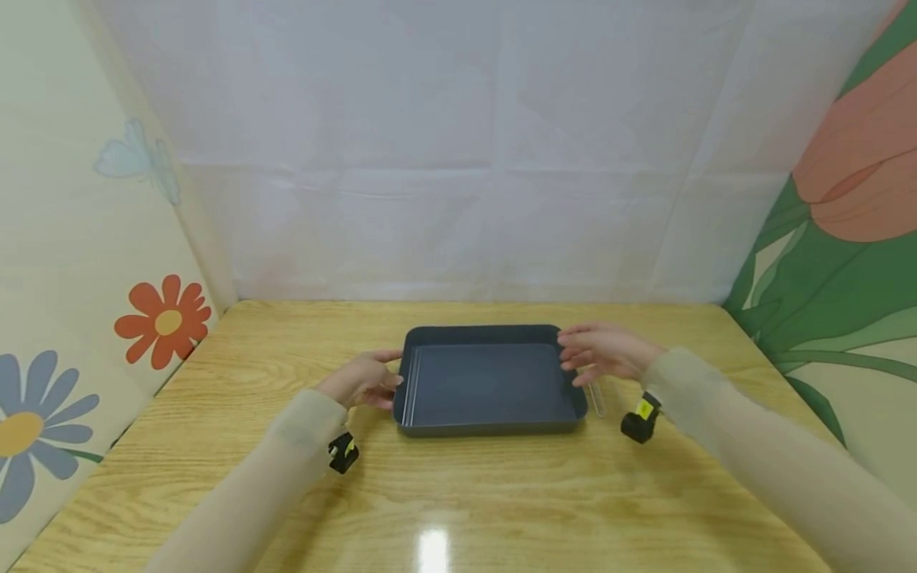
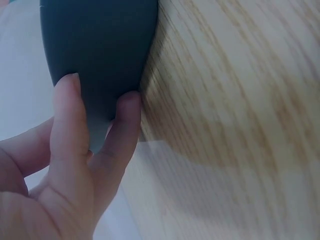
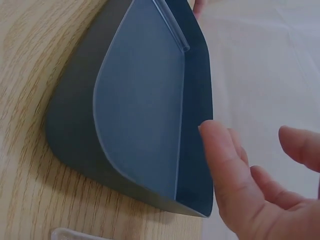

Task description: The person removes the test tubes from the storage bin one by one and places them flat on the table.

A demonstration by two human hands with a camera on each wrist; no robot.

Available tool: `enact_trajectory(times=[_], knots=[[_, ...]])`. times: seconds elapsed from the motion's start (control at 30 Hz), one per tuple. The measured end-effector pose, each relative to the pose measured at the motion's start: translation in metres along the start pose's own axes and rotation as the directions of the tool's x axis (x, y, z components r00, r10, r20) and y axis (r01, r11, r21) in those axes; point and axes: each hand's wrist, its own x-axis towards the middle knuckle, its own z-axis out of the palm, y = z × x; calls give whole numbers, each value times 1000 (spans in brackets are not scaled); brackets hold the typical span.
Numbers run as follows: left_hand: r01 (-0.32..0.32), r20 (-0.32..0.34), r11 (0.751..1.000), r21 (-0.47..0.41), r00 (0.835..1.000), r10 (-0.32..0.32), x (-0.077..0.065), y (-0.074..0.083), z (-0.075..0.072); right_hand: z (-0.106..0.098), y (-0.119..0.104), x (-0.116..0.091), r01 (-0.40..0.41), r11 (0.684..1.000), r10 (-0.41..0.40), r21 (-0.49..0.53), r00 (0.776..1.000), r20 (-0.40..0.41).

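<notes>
A dark blue-grey rectangular tray (image 1: 494,386) sits on the wooden table. Inside it, a clear thin rod (image 1: 412,390) lies along the left wall. My left hand (image 1: 361,380) is at the tray's left end, its fingertips against the outer wall (image 2: 100,45) in the left wrist view. Beside the right end, my right hand (image 1: 605,350) has its fingers loosely extended near the rim. One fingertip there overlaps the tray's edge in the right wrist view; whether it touches, I cannot tell. A clear strip (image 1: 598,399) lies on the table under the right hand, partly hidden.
The wooden table (image 1: 458,493) reaches back to a white cloth backdrop (image 1: 458,199). Flower-patterned panels stand at the left (image 1: 72,263) and right (image 1: 860,263). A small black wrist camera hangs below each forearm.
</notes>
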Motion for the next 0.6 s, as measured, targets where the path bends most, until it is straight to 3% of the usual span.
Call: enact_trajectory(times=[0.6], knots=[[2,-25,1000,11,1000,-2,3,-1,2,15,-8,12,-27,1000,26,13,1000,14]])
